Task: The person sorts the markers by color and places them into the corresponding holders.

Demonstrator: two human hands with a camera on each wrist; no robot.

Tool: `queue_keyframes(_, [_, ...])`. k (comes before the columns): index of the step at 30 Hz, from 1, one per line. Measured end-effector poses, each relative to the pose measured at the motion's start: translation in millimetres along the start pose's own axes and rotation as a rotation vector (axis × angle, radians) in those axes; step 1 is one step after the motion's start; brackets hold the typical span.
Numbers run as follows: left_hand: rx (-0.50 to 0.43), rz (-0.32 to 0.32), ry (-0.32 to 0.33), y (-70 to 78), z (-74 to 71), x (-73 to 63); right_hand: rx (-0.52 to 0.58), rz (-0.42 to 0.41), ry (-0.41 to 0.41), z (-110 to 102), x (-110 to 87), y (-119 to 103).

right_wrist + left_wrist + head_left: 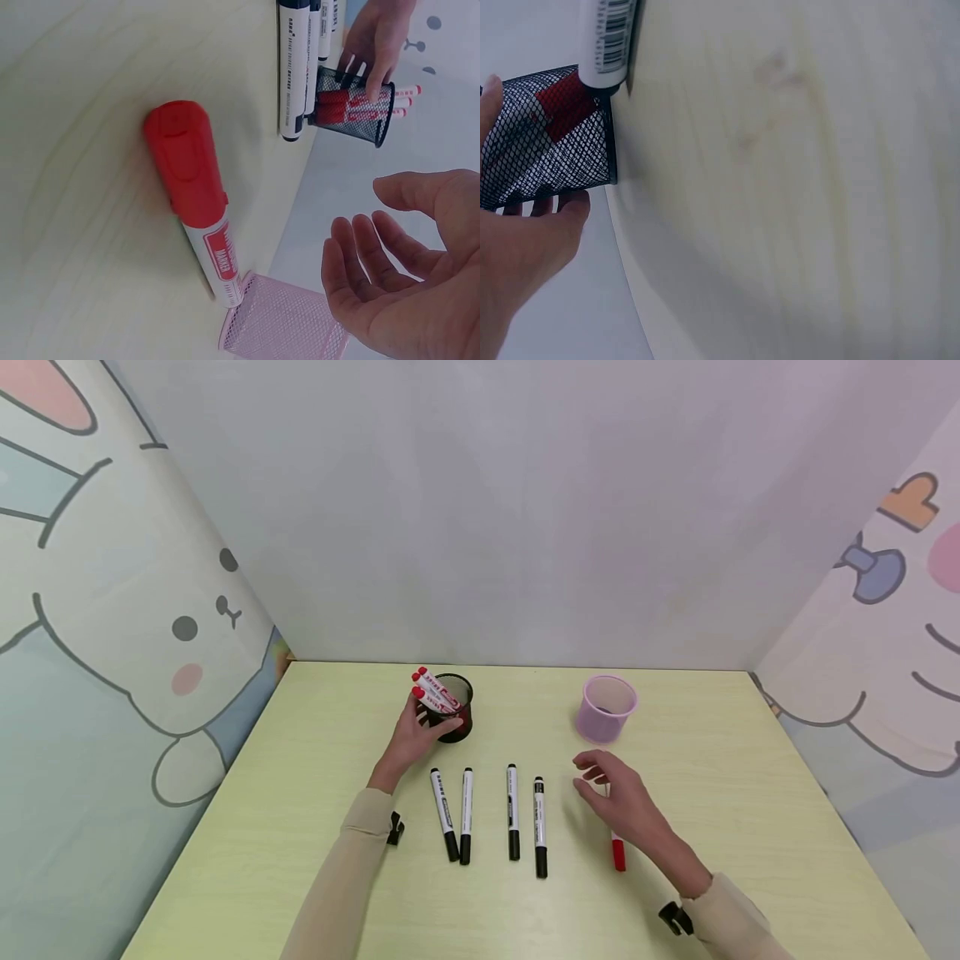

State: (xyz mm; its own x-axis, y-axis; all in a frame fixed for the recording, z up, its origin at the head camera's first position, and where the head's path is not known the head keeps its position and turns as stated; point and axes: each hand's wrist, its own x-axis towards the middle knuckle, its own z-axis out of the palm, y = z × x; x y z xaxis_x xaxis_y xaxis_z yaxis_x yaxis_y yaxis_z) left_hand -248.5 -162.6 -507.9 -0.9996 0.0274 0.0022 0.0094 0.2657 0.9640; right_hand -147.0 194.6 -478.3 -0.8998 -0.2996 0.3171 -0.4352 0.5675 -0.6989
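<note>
My left hand (412,739) grips a black mesh pen holder (467,717) at the back left, its thumb across the near side. Three red-and-white markers (437,690) lean in the holder, caps down, as the right wrist view shows through the mesh. Above the table at the right hovers my right hand (618,789), fingers loosely bent and apart, holding nothing. Below it lies a red-capped marker (184,161), partly hidden by the hand in the head view. A pink mesh pen holder (602,724) stands upright just beyond this hand.
Several black-capped white markers (512,810) lie in a rough row on the pale wooden table (315,727), between both arms. A plain backdrop (510,527) rises behind the table's far edge, and cartoon-printed cloth (112,635) hangs at either side.
</note>
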Motion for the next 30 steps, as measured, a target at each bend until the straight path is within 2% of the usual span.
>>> queue_keyframes(9, [0.004, -0.016, -0.002, 3.4, 0.9, -2.6, -0.023, 0.098, -0.005, -9, -10.8, 8])
queue_keyframes(10, [-0.004, -0.026, -0.008, 8.5, 0.7, -4.7, -0.023, 0.112, -0.008, -10, -12.1, 8])
queue_keyframes(14, [-0.025, -0.026, -0.014, 9.8, 1.8, -4.3, -0.029, 0.167, -0.019, -16, -17.3, 10])
queue_keyframes(16, [-0.031, -0.026, -0.014, 9.6, 2.4, -3.5, -0.042, 0.194, -0.024, -19, -19.5, 12])
queue_keyframes(17, [-0.026, -0.017, -0.007, 4.8, 2.9, -1.3, -0.053, 0.203, -0.025, -19, -20.5, 13])
queue_keyframes(25, [-0.016, 0.002, -0.006, 3.1, 2.2, -0.3, -0.093, 0.275, -0.037, -23, -26.9, 18])
queue_keyframes(30, [-0.015, -0.001, -0.001, 1.3, 1.0, -0.4, -0.095, 0.341, -0.074, -22, -30.8, 20])
